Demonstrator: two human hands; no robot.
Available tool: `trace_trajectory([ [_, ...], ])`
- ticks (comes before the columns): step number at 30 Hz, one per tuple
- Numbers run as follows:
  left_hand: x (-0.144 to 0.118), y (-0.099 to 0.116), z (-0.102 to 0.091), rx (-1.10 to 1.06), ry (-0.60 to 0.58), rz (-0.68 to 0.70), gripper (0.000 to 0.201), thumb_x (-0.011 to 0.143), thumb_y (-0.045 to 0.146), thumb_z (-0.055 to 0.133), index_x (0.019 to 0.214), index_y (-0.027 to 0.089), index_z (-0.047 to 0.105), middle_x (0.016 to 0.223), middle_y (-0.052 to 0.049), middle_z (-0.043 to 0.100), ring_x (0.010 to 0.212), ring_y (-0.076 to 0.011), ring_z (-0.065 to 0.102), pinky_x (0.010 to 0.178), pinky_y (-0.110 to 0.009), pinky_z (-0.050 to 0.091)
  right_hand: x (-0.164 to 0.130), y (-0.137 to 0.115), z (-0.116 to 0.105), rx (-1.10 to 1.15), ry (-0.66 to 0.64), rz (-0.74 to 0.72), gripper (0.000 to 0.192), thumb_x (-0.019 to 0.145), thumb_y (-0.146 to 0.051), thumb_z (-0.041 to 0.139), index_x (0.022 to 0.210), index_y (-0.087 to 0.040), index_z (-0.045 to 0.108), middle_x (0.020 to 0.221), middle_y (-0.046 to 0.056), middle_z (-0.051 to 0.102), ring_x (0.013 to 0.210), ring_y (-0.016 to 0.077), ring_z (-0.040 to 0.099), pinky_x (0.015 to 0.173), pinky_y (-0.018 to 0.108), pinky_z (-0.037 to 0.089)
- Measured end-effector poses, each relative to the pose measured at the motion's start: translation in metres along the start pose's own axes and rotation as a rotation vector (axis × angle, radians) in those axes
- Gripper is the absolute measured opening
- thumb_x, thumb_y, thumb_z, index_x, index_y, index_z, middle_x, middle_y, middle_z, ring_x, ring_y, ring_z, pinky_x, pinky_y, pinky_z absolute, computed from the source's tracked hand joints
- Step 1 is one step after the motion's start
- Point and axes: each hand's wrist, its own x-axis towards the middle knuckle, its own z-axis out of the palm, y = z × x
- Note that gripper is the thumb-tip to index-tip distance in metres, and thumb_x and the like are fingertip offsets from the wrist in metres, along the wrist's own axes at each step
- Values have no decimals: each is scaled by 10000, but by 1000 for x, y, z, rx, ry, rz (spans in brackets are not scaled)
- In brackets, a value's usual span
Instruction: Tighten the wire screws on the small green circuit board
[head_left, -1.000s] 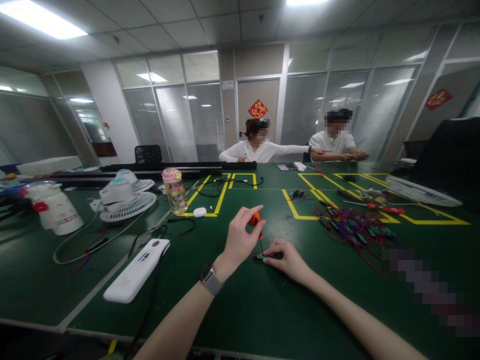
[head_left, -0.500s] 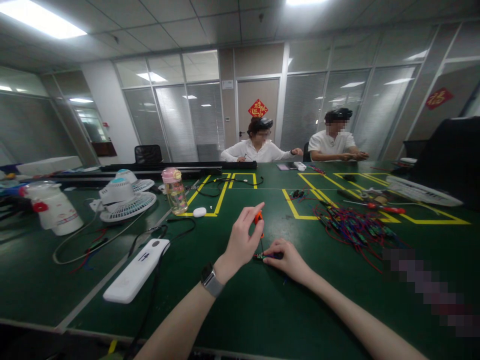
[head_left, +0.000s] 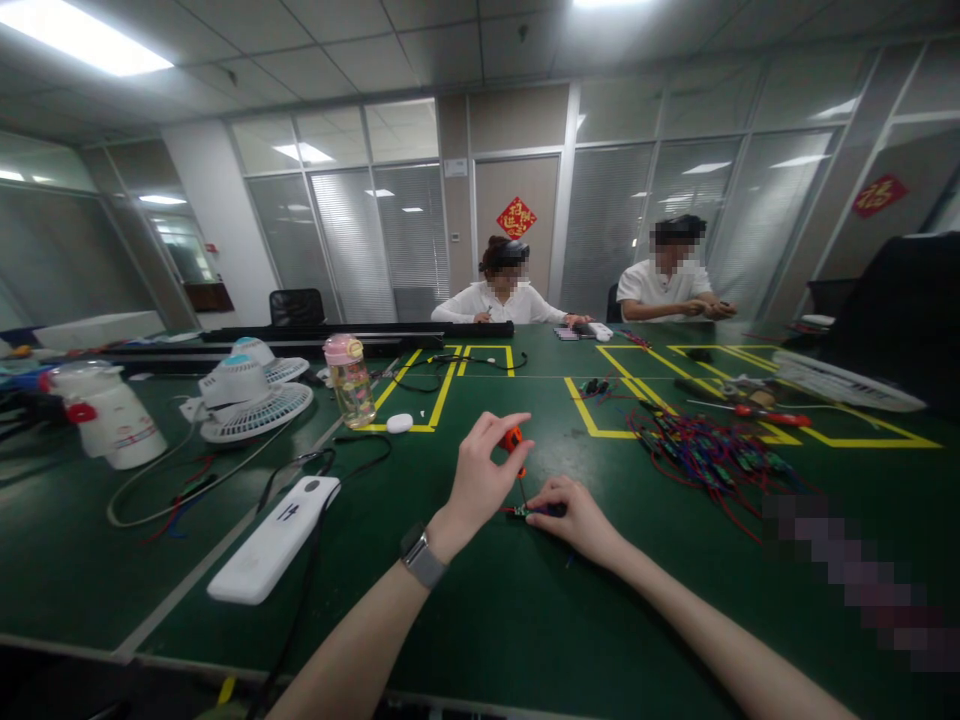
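Note:
My left hand (head_left: 486, 475), with a watch on its wrist, is curled around the orange handle of a small screwdriver (head_left: 514, 438). The screwdriver stands nearly upright, its thin dark shaft running down to a small green circuit board (head_left: 520, 511) with wires attached. My right hand (head_left: 574, 517) pinches that board near the tabletop, its fingers hiding the board's right part. Whether the screwdriver's tip sits in a screw is too small to tell. A tiny blue bit (head_left: 569, 562) lies just below my right hand.
To the right lies a tangled pile of wired boards (head_left: 712, 450), with a red-handled screwdriver (head_left: 772, 414) behind it. At left are a white power bank-like slab (head_left: 274, 540), a pink-lidded bottle (head_left: 349, 385), a fan (head_left: 255, 408) and a jug (head_left: 112, 420). Two people sit across the green table (head_left: 480, 640).
My left thumb and fingers have shifted around the screwdriver handle, showing more of the orange. My right hand stays put. A person opposite has lowered a hand onto items on the table.

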Motion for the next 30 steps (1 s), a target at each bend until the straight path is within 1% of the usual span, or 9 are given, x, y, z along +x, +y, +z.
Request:
trace_trajectory([
  [1, 0, 0, 0, 19, 10, -1, 277, 869, 233, 622, 1145, 233, 618, 865, -12, 545, 789, -150, 553, 762, -290, 486, 0, 0, 0, 1, -2, 0, 152, 748, -306, 719, 862, -232, 786, 827, 55, 690, 854, 233, 579, 796, 349, 402],
  [3, 0, -1, 0, -1, -12, -9, 307, 884, 228, 596, 1191, 239, 594, 916, -20, 551, 824, -152, 564, 787, -298, 488, 0, -1, 0, 6, -1, 3, 154, 744, -311, 726, 859, -228, 786, 828, 56, 690, 857, 234, 579, 801, 351, 399],
  [6, -1, -1, 1, -117, -83, -26, 412, 947, 162, 439, 1349, 255, 453, 1086, -50, 562, 890, -141, 602, 825, -298, 499, 0, -1, 0, 14, 2, 7, 159, 745, -314, 729, 862, -221, 785, 833, 56, 689, 863, 236, 579, 807, 354, 396],
  [8, -2, -2, 3, -134, -79, -36, 438, 950, 153, 420, 1376, 255, 415, 1069, -47, 566, 856, -132, 613, 802, -288, 508, 0, -1, 0, 17, 2, 5, 156, 746, -307, 729, 863, -219, 784, 835, 55, 691, 865, 236, 581, 808, 355, 396],
  [13, -3, -2, 4, 28, 23, -9, 335, 878, 240, 605, 1210, 232, 561, 891, -12, 559, 796, -153, 562, 752, -293, 493, 0, -2, 0, 25, 5, 3, 148, 742, -295, 730, 855, -216, 785, 835, 56, 695, 865, 236, 586, 806, 354, 404],
  [18, -2, 1, 2, -62, -35, -2, 336, 945, 188, 469, 1277, 221, 510, 1041, -48, 580, 896, -153, 581, 807, -294, 489, 0, -3, -1, 19, 0, 8, 157, 744, -299, 723, 859, -213, 785, 846, 62, 699, 880, 243, 592, 811, 358, 409],
  [24, 0, 1, 1, 6, 22, -9, 235, 885, 231, 601, 1118, 219, 623, 880, -16, 544, 790, -144, 549, 746, -275, 477, 0, -3, -1, 18, 3, 0, 148, 743, -297, 723, 855, -223, 785, 831, 58, 698, 864, 236, 593, 804, 354, 413],
  [28, 0, 1, -1, -97, -46, -45, 328, 952, 210, 465, 1272, 229, 533, 1014, -47, 579, 871, -147, 586, 775, -278, 501, 0, -3, -1, 8, 0, -1, 148, 745, -287, 722, 860, -218, 785, 840, 64, 699, 869, 240, 591, 805, 357, 412],
  [30, 0, 0, -1, -98, -45, -50, 331, 948, 205, 471, 1272, 229, 537, 985, -40, 594, 829, -140, 594, 758, -274, 506, 0, -3, -1, 7, -3, 0, 152, 748, -292, 721, 865, -218, 784, 845, 65, 700, 872, 242, 590, 806, 359, 411],
])
